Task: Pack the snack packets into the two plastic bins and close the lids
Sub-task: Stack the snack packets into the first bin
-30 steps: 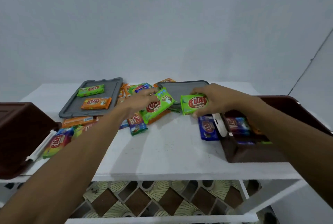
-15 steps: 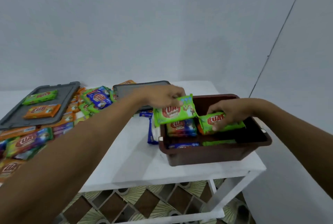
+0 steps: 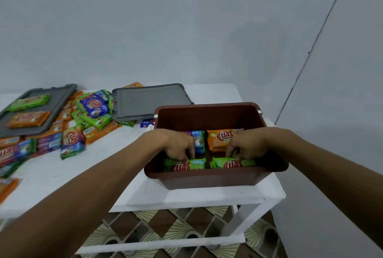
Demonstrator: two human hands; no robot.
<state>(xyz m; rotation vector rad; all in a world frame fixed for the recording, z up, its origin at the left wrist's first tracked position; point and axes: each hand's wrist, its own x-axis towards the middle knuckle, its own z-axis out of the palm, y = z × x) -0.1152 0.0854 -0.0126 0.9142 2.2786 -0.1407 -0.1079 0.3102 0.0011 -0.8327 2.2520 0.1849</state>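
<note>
The white table [image 3: 93,166] bears the open brown bin [image 3: 207,182] at its right end. The right lid [image 3: 149,100] lies flat behind the bin, and the left lid [image 3: 60,100] lies far off with two packets on it. A loose pile of packets [image 3: 93,116] spreads between and in front of the lids. Both my hands are down inside the bin, near each other but apart. My left hand [image 3: 176,143] curls its fingers onto the top edge of the left green packet [image 3: 190,165], which stands against the near wall. My right hand [image 3: 246,145] grips the right green packet [image 3: 234,163] the same way, just beside it. Behind them lie a blue packet [image 3: 199,139] and an orange packet [image 3: 219,139]. Half a second ago I held both green packets up at rim height, the left one over the bin's left edge; now both sit low inside.
</note>
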